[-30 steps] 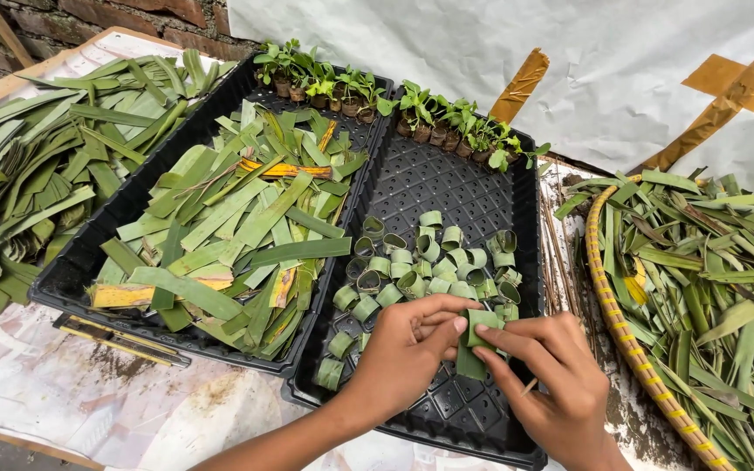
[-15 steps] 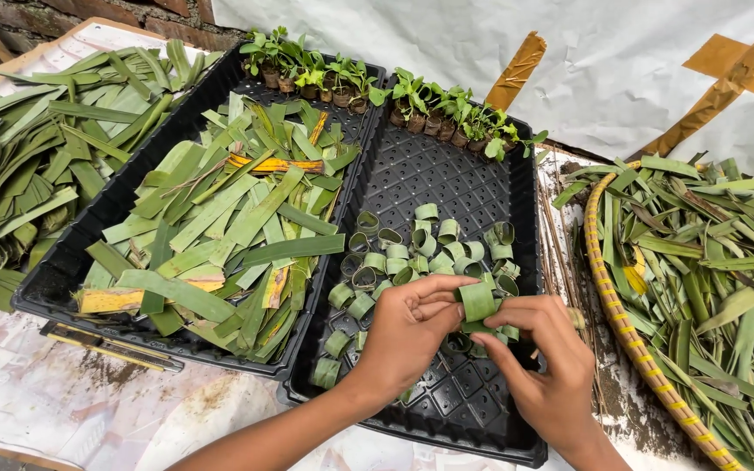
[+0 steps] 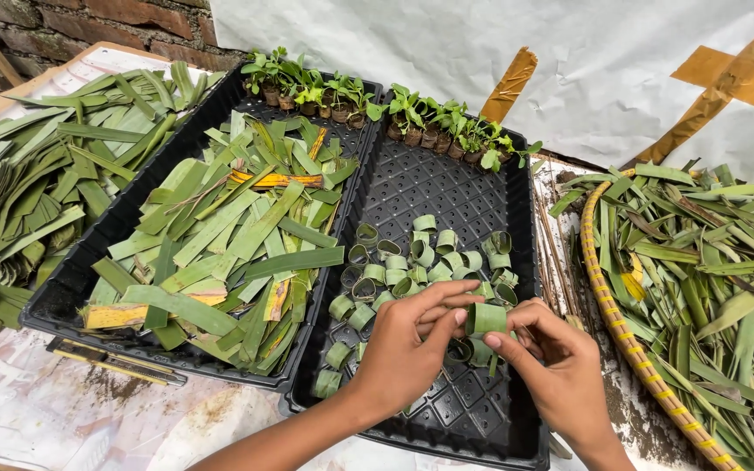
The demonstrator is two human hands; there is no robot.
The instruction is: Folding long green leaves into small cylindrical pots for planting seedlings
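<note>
Both hands hold one green leaf strip rolled into a ring (image 3: 485,318) over the right black tray (image 3: 447,187). My left hand (image 3: 409,347) pinches the ring's left side with fingers and thumb. My right hand (image 3: 554,366) pinches its right side. Several finished leaf rings (image 3: 412,262) lie in the middle of that tray, just beyond my fingers. A row of small green seedlings (image 3: 447,131) in little pots lines the tray's far edge.
A second black tray (image 3: 67,292) on the left is heaped with flat cut leaf strips (image 3: 220,235). More long leaves (image 3: 19,192) pile at the far left. A round woven basket (image 3: 608,305) of leaf scraps sits at the right. A white sheet with brown tape hangs behind.
Both hands rose slightly from the tray floor with the leaf strip, which is now curled into a tighter, upright ring between the fingertips.
</note>
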